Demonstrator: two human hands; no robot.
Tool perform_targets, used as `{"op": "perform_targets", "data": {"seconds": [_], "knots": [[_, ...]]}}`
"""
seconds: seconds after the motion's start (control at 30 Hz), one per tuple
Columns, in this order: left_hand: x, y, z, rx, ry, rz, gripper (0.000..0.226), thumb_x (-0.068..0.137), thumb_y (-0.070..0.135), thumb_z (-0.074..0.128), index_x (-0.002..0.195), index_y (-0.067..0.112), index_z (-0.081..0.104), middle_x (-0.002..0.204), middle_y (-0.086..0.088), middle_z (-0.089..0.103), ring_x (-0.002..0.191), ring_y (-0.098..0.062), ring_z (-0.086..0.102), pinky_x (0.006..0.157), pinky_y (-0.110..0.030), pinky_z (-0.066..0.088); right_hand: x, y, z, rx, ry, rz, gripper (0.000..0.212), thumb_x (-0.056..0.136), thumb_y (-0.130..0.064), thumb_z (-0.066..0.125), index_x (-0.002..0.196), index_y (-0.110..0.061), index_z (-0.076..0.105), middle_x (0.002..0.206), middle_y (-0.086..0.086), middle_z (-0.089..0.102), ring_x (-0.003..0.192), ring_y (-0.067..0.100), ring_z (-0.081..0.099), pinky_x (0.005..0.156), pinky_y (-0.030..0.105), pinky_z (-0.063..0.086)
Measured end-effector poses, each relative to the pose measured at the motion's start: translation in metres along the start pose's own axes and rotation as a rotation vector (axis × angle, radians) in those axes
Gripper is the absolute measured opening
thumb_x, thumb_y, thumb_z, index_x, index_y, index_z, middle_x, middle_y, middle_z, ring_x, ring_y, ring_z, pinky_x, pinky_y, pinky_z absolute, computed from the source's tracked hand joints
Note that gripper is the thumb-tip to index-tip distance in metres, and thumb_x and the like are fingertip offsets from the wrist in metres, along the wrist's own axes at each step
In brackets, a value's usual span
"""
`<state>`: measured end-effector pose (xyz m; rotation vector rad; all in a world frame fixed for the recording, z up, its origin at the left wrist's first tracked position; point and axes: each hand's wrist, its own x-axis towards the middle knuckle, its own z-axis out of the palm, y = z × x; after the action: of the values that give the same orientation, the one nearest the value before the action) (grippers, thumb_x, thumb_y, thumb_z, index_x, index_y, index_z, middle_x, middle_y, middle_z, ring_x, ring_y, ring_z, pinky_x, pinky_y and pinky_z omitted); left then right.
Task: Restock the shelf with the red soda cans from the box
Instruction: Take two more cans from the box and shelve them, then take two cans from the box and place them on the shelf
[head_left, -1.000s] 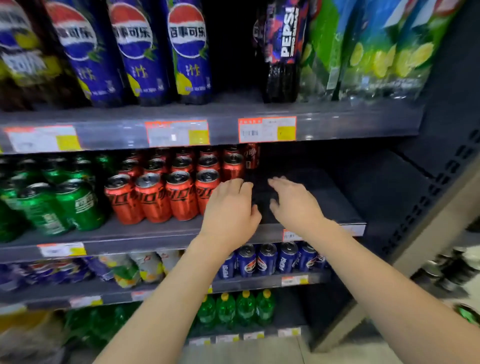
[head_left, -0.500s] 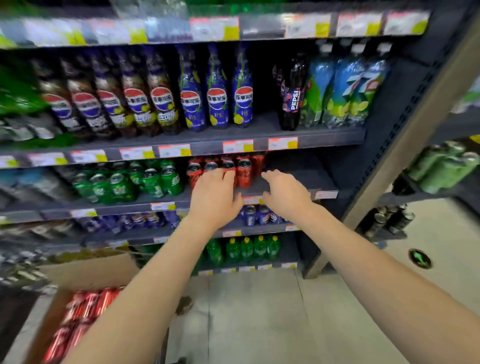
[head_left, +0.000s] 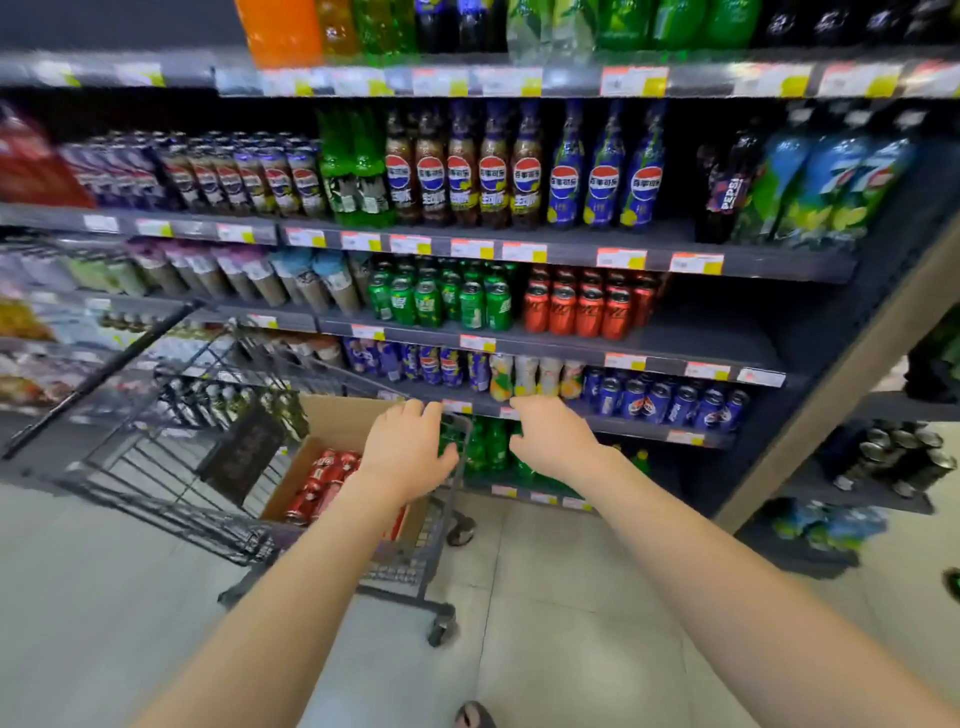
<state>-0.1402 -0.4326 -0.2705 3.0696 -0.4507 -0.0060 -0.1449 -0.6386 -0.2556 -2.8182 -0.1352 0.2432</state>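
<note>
"PEPSI" on a dark bottle (head_left: 730, 195), "7" on neighbouring green bottles (head_left: 852, 179)

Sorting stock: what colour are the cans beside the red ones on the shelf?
Green cans, head view.

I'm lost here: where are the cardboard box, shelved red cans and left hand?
cardboard box (head_left: 337, 421): head view, back wall.
shelved red cans (head_left: 588, 314): head view, front can.
left hand (head_left: 408, 452): head view, its back.

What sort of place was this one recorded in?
Most likely a supermarket drinks aisle: shelves packed with bottles, price tags along their edges, and a cart holding a box of red cans.
</note>
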Motion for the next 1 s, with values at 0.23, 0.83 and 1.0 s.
{"op": "perform_targets", "data": {"seconds": [0.23, 0.83, 1.0], "knots": [[-0.062, -0.092, -0.007, 0.005, -0.020, -0.142, 0.063, 0.094, 0.056, 0.047, 0.141, 0.014, 0.049, 0.129, -0.012, 0.058, 0.118, -0.034, 0.057, 0.099, -0.045, 0.050, 0.004, -0.096, 0.035, 0.004, -0.092, -0.104, 0.046, 0.099, -0.021, 0.057, 0.144, -0.014, 0.050, 0.123, 0.009, 0.066, 0.077, 0.020, 0.065, 0.054, 0.036, 0.054], [-0.049, -0.383, 0.070, -0.086, -0.206, -0.178, 0.048, 0.097, 0.050, 0.048, 0.131, 0.016, 0.052, 0.125, -0.011, 0.059, 0.114, -0.034, 0.058, 0.093, -0.043, 0.047, 0.161, -0.311, 0.188, 0.041, -0.266, 0.010, 0.035, 0.091, -0.029, 0.058, 0.121, -0.013, 0.067, 0.120, 0.010, 0.069, 0.104, 0.031, 0.066, 0.088, 0.041, 0.057], [-0.021, -0.416, 0.103, -0.243, -0.292, -0.227, 0.043, 0.097, 0.046, 0.050, 0.129, 0.018, 0.055, 0.123, -0.010, 0.059, 0.117, -0.034, 0.057, 0.097, -0.045, 0.048, 0.197, -0.316, 0.221, 0.065, -0.307, 0.050, 0.014, 0.088, -0.023, 0.056, 0.085, -0.011, 0.062, 0.096, 0.012, 0.067, 0.094, 0.033, 0.063, 0.072, 0.035, 0.049]]}}
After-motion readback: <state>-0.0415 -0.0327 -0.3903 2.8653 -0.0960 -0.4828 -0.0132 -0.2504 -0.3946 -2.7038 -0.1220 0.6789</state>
